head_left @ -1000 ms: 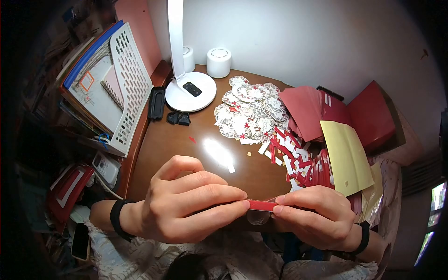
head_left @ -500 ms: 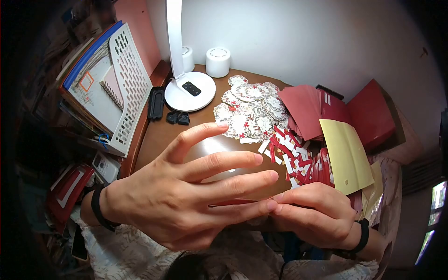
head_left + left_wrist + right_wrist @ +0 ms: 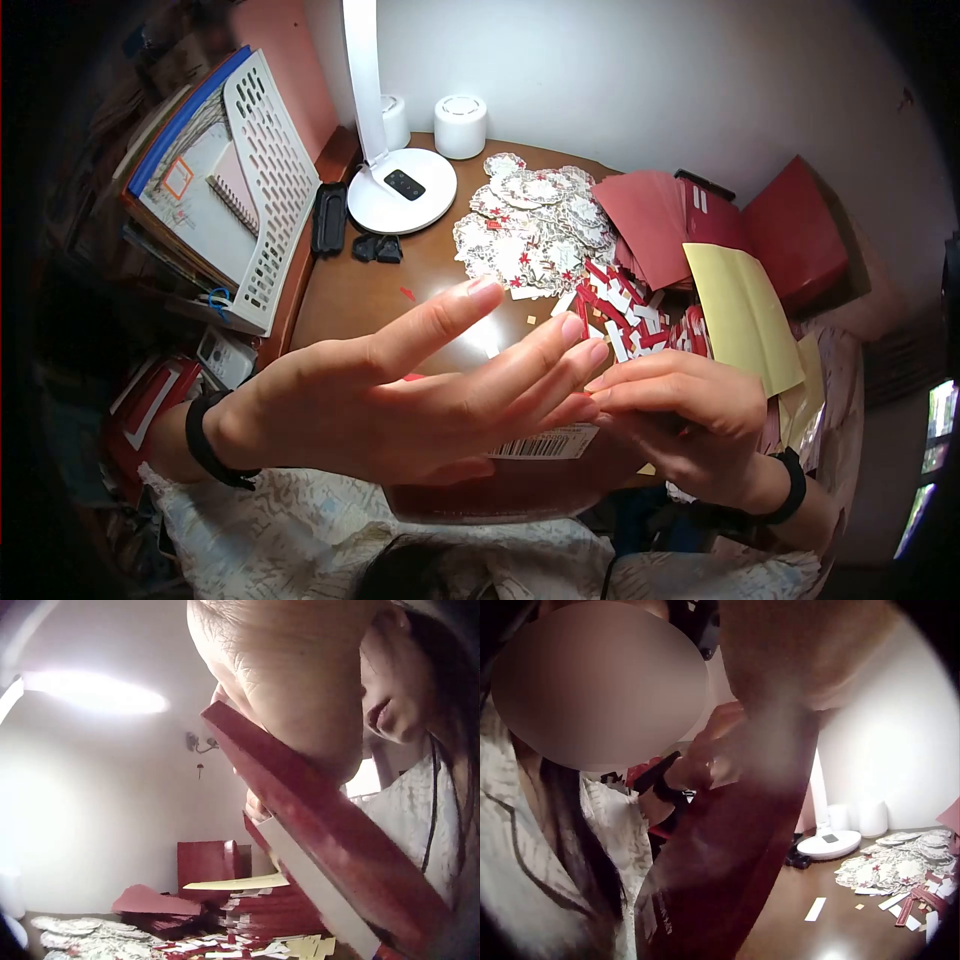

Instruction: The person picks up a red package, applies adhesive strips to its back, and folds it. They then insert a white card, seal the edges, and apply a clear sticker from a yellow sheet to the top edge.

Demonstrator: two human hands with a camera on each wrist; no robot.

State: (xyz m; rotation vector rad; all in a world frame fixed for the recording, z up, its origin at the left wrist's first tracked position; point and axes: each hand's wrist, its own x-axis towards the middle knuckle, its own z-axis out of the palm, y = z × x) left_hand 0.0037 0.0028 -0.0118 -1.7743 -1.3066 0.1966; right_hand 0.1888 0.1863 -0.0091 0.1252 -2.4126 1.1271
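In the head view, a dark red flat item (image 3: 500, 500) with a white barcode label (image 3: 560, 442) lies below and behind the hands. My left hand (image 3: 400, 405) stretches across it, fingers straight and slightly spread; the thumb is partly hidden. On the right side, my right hand (image 3: 690, 415) pinches at the item's upper edge with bent fingers, near the left fingertips. The left wrist view shows the red item (image 3: 315, 817) tilted, with a pale strip (image 3: 315, 881) beside it. Its dark red face (image 3: 720, 862) fills the middle of the right wrist view.
Behind the hands stand a white lamp (image 3: 402, 200) and a pile of round patterned cutouts (image 3: 535, 225). To the right are red and white strips (image 3: 625, 310), red folders (image 3: 650, 225) and a yellow sheet (image 3: 745, 315). A white file rack (image 3: 275, 200) stands left.
A narrow red edge showed between the hands before; now the broad red face and barcode label show. My left hand has let go of its pinch, fingers extended. The right hand moved slightly up.
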